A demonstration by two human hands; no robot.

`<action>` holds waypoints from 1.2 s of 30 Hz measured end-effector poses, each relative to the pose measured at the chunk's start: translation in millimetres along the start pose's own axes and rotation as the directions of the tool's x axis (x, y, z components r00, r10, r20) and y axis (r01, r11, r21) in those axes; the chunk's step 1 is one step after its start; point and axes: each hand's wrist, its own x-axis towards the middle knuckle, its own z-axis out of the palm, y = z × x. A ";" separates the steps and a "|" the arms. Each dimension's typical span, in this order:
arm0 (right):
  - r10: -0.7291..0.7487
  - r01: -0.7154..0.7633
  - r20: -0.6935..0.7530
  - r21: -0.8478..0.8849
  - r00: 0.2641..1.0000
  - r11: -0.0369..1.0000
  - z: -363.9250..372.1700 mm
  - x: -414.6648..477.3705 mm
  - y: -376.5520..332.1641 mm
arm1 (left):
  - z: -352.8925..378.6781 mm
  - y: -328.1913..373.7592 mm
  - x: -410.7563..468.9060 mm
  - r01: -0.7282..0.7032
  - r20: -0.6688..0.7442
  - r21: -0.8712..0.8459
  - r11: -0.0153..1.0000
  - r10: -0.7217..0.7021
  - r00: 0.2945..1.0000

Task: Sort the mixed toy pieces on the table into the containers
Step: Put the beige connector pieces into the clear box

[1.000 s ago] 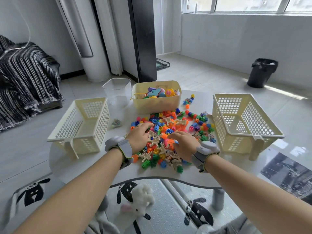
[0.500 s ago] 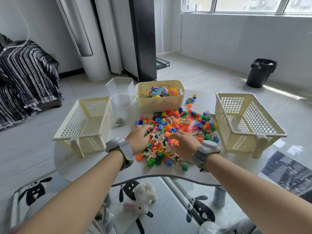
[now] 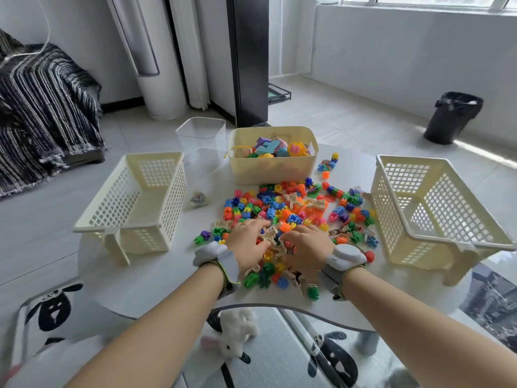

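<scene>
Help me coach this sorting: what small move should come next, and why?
Probably pinch the beige wooden figure between the hands and lift it clear. The left hand and right hand both rest on the pile of toy pieces, and the left lattice basket and right lattice basket look empty.

toy pieces (image 3: 279, 208) under left hand (image 3: 246, 242), right hand (image 3: 306, 247): hidden | what either grips: cannot tell
</scene>
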 end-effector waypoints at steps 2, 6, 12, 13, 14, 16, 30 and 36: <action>0.013 -0.013 0.020 0.010 1.000 1.000 -2.4 4.7 3.9 | 3.3 2.7 3.9 -0.020 -0.028 0.025 0.999 0.021 0.999; 0.054 -0.054 -0.005 0.082 0.999 0.995 -6.2 8.2 8.5 | 4.0 4.0 12.2 -0.003 -0.022 0.020 1.000 0.003 1.000; 0.018 -0.012 -0.032 0.171 0.999 0.985 -13.9 12.2 6.4 | -0.7 5.2 19.2 0.006 -0.024 0.011 1.000 -0.006 1.000; 0.013 -0.005 -0.041 0.183 0.999 0.983 -15.1 12.6 5.6 | -1.4 5.6 19.0 0.008 -0.033 0.001 1.000 -0.008 0.999; 0.012 -0.003 -0.042 0.196 0.999 0.981 -16.3 13.2 4.9 | -2.1 5.6 18.6 0.011 -0.043 -0.009 1.000 -0.012 0.999; 0.020 -0.007 -0.052 0.233 0.998 0.972 -17.2 14.9 4.2 | -4.2 5.7 17.9 0.016 -0.056 -0.029 0.999 -0.017 0.998; 0.160 -0.035 -0.241 0.451 0.957 0.892 -14.0 30.9 -1.4 | -22.0 7.2 15.4 0.047 -0.086 -0.141 0.989 -0.060 0.994; 0.406 -0.175 -0.032 0.870 0.913 0.461 -8.0 39.4 -2.1 | -24.1 5.4 17.4 0.034 -0.089 -0.160 0.987 -0.049 0.995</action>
